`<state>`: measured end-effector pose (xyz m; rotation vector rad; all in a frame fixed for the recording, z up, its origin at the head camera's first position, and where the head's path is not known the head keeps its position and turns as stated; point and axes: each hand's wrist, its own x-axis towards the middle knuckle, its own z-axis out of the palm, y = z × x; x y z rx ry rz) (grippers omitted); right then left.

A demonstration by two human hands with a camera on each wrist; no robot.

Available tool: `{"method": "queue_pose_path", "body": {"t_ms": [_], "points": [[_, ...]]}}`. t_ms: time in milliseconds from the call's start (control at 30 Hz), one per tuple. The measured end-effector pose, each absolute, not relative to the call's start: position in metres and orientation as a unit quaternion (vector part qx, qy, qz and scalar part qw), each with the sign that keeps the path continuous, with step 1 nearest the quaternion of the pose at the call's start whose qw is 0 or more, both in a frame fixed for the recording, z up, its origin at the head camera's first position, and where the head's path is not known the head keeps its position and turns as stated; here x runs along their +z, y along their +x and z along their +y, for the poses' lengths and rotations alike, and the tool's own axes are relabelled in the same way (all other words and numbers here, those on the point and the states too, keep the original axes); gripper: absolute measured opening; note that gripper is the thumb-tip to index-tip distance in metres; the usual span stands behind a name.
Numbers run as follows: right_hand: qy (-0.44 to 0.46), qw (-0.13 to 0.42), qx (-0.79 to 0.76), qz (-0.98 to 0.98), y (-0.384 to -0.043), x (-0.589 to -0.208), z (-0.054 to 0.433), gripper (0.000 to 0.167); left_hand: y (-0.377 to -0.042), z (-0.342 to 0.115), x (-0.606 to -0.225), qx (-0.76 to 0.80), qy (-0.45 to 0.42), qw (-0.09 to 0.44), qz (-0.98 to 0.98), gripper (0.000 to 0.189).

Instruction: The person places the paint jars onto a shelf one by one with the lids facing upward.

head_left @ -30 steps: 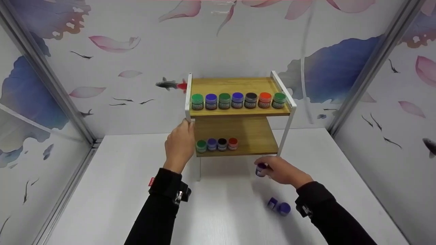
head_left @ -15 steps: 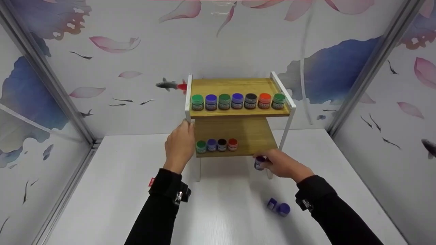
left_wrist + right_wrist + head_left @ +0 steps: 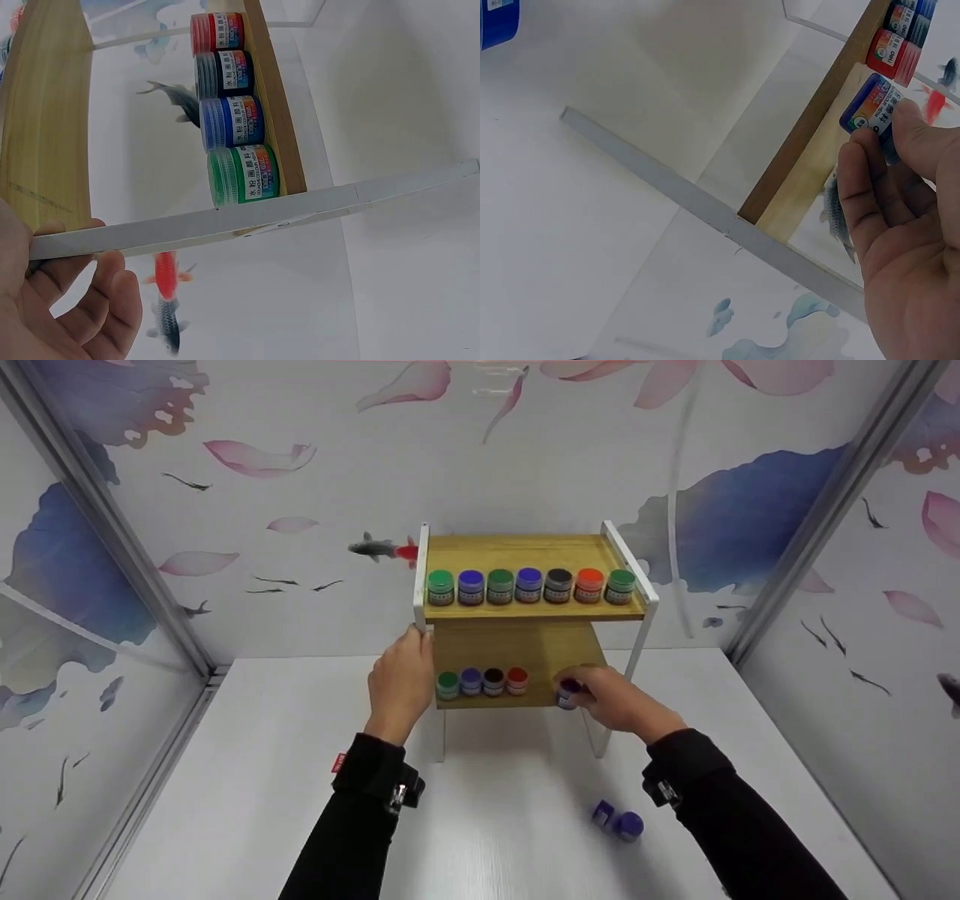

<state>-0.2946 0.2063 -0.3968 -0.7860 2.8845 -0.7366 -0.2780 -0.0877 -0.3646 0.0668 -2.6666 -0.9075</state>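
My left hand point(image 3: 402, 682) grips the white left post of a two-tier wooden rack point(image 3: 525, 617), just under the top board. In the left wrist view the fingers curl round that white post point(image 3: 172, 226). My right hand point(image 3: 628, 703) pinches a dark blue-purple paint jar point(image 3: 567, 695) between thumb and fingers, at the front right of the lower shelf point(image 3: 517, 649). The right wrist view shows that jar's label point(image 3: 876, 103), tilted, near a red jar point(image 3: 894, 56). Along the lower shelf's front left stand green point(image 3: 448, 685), blue point(image 3: 471, 682), black point(image 3: 493, 682) and red jars point(image 3: 517, 681).
Several paint jars point(image 3: 500, 587) with green, blue, black and orange-red lids line the top board. On the white table point(image 3: 495, 825), front right, two more blue-purple jars point(image 3: 628, 826) sit close together. Patterned wall panels point(image 3: 315, 607) enclose the back and sides.
My right hand has risen with the paint jar from below the lower shelf's front edge to over its right end. The left hand keeps its grip on the post.
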Motion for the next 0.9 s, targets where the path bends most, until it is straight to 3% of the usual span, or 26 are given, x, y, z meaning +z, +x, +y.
{"method": "queue_pose_path", "body": {"t_ms": [167,500,900], "points": [[-0.236,0.036,-0.228,0.944,-0.3,-0.398,0.199,0.032,-0.277,-0.088,-0.368,-0.315,0.02,0.166,-0.934,0.035],[-0.261,-0.024,-0.207,0.943,-0.31,-0.402,0.185,0.028,-0.277,-0.088,-0.366,-0.307,0.015,0.168,-0.937,0.034],[-0.231,-0.005,-0.189,0.955,-0.32,-0.402,0.175,0.031,-0.279,-0.088,-0.365,-0.316,0.023,0.165,-0.934,0.034]]}}
